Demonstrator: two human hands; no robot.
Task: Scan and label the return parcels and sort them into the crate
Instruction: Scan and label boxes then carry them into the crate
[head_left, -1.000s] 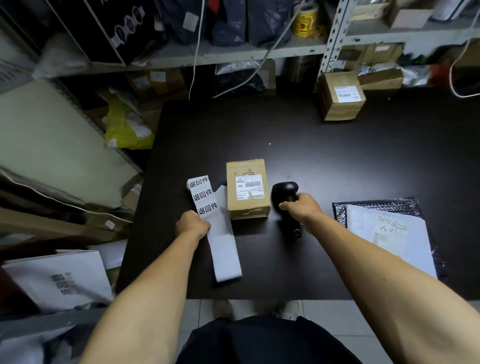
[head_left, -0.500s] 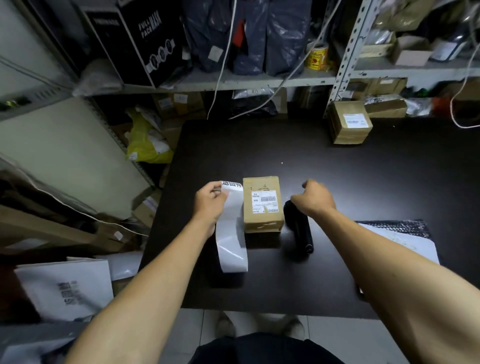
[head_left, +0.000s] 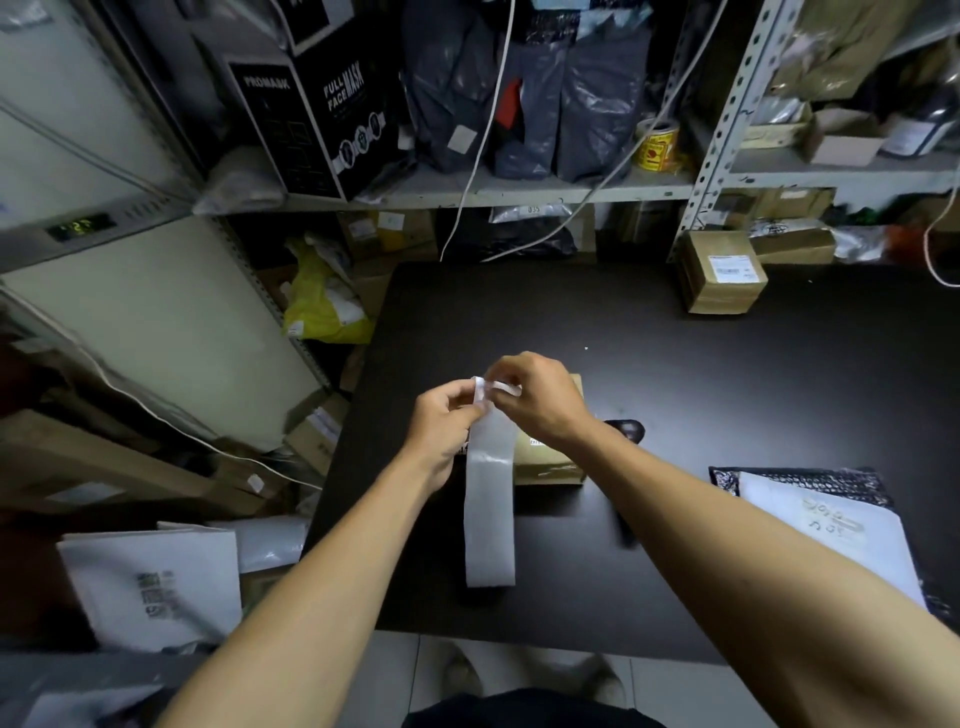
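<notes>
The label strip (head_left: 490, 499) is hanging down in front of the person, its top end pinched between both hands while its long blank tail is trailing toward the near edge of the black table (head_left: 727, 374). The left hand (head_left: 445, 421) is gripping the strip's upper left side with curled fingers, and the right hand (head_left: 535, 400) is pinching a small white label at the very top — whether it is already peeled off the backing cannot be told. Just behind the hands, partly hidden by the right wrist, the small cardboard parcel (head_left: 550, 462) is sitting on the table. The black scanner (head_left: 626, 430) is lying just right of it, mostly covered by the right forearm. A white mailer on black bubble wrap (head_left: 826, 525) is lying near the table's right edge, and another cardboard box (head_left: 722, 273) is standing at the far side, well apart — below the cluttered shelves (head_left: 519, 189).
</notes>
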